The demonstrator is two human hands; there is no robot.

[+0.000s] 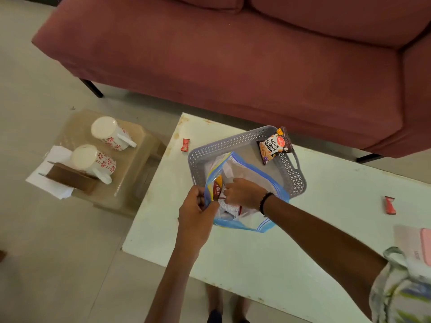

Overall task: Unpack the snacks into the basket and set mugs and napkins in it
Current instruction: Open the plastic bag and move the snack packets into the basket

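A grey perforated basket (247, 139) sits on the white table (268, 252). A salted peanuts packet (275, 145) leans on its far rim. A clear zip bag with blue edges (254, 176) lies over the basket's near side. My left hand (197, 209) pinches the bag's left edge. My right hand (242, 192) is inside the bag, shut on a red and white snack packet (229, 205). Two white mugs with red flowers (109, 132) (93, 160) stand upside down on a side stool, beside white napkins (50, 183) in a brown holder (72, 177).
A maroon sofa (233, 54) runs behind the table. Small red wrappers lie on the table at left (185, 145) and right (390, 205). A pink object (425, 245) rests at the right edge. The translucent stool (130, 173) stands left of the table on the tiled floor.
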